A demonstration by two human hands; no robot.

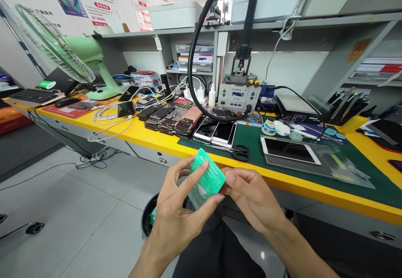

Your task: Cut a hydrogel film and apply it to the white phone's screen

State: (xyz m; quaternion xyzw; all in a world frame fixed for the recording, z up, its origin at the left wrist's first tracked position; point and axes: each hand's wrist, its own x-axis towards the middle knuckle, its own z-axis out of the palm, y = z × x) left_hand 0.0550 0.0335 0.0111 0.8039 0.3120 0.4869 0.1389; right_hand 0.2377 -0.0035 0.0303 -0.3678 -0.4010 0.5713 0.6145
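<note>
The green packet [207, 178] is in front of the worktop [157, 142], above the person's lap, tilted, with printing on its upper face. On its left side, the left hand [180, 204] is clamped on it, fingers over the face and thumb at the lower edge. On its right, the right hand [248, 192] has thumb and fingertips together at the packet's corner; whether they pinch it, I cannot tell. Beyond the packet, black-handled scissors [240, 153] lie near the worktop's front edge.

Bright, even light — curved stretching toward edges
</note>
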